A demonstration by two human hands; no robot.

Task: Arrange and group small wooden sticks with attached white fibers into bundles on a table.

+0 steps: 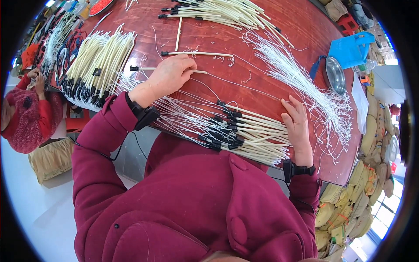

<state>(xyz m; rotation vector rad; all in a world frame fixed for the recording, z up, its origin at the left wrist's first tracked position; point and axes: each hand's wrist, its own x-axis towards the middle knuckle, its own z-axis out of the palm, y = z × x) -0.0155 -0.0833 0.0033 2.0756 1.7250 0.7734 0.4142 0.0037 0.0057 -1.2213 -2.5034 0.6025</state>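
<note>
My left hand [171,73] is closed over a cream tube [200,71] with a black clip at its left end, low over the red table. From the tube's right end a thin white string [244,82] runs across to my right hand [297,120]. The string meets my right fingertips, which are curled in; the exact grip is small and partly hidden. Another cream tube [200,53] with a black end lies just beyond my left hand. Below and between my hands is a bundle of similar tubes [262,131], black clips to the left, with white strings trailing left.
More tubes are piled at left [102,52] and at the far side [231,13]. A heap of white strings [288,65] lies at right, near a metal bowl [335,75] and a blue bag [351,49]. Another person [32,109] sits at left. Sacks [355,192] are stacked at right.
</note>
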